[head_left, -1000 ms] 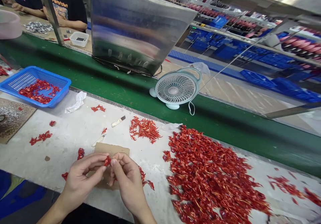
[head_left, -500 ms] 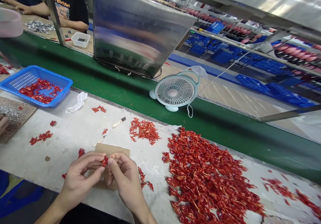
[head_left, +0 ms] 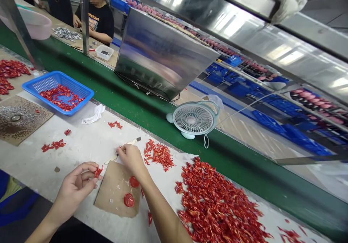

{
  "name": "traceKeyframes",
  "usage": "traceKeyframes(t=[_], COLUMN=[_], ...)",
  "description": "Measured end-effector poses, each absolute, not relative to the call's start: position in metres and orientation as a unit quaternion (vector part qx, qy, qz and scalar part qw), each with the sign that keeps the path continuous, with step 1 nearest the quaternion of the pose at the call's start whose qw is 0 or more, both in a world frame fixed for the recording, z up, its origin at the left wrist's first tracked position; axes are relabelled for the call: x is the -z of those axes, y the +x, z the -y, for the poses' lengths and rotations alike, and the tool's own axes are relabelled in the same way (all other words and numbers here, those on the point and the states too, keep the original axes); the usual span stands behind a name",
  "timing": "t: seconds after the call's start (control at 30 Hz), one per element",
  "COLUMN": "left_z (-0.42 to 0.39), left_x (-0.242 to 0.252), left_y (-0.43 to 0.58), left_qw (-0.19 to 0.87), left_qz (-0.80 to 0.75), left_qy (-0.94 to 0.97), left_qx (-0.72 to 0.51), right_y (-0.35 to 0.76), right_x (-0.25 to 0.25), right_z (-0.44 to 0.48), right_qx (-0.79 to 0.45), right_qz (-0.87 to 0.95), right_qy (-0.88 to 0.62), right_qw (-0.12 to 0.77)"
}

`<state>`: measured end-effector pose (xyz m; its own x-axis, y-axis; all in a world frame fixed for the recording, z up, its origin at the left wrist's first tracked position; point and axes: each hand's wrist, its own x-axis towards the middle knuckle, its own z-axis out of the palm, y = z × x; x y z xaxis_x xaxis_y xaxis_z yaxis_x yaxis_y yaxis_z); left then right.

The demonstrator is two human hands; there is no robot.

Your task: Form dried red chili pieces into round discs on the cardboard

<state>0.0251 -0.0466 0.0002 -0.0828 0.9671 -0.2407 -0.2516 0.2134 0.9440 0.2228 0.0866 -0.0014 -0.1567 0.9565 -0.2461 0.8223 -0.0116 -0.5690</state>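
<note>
Dried chili piece (head_left: pixel 98 171): pinched at my left hand's (head_left: pixel 74 186) fingertips, above the bench (head_left: pixel 78 145).
Right hand (head_left: pixel 132 159): fingers together at a white-handled knife (head_left: pixel 132 141), grip unclear.
Cardboard square (head_left: pixel 115 192): below that hand, bearing two round red pieces (head_left: pixel 129 200).
Chili heap (head_left: pixel 217 206): just right.

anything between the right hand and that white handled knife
Nothing visible stands between them: the right hand is on the white-handled knife, touching its handle. The brown cardboard piece lies on the near side of the hand, out of the way.
</note>
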Motion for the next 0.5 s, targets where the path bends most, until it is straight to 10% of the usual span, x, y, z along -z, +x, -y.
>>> traceKeyframes(t=[0.5], left_z=[0.053], left_x=[0.011], left_y=[0.041], left_qw=[0.642], left_qz=[-0.469], left_qy=[0.347], left_qx=[-0.497], right_y=[0.236], right_x=[-0.011], right_z=[-0.087], right_qx=[-0.301], right_qz=[0.685], right_qy=[-0.658], right_qw=[0.087])
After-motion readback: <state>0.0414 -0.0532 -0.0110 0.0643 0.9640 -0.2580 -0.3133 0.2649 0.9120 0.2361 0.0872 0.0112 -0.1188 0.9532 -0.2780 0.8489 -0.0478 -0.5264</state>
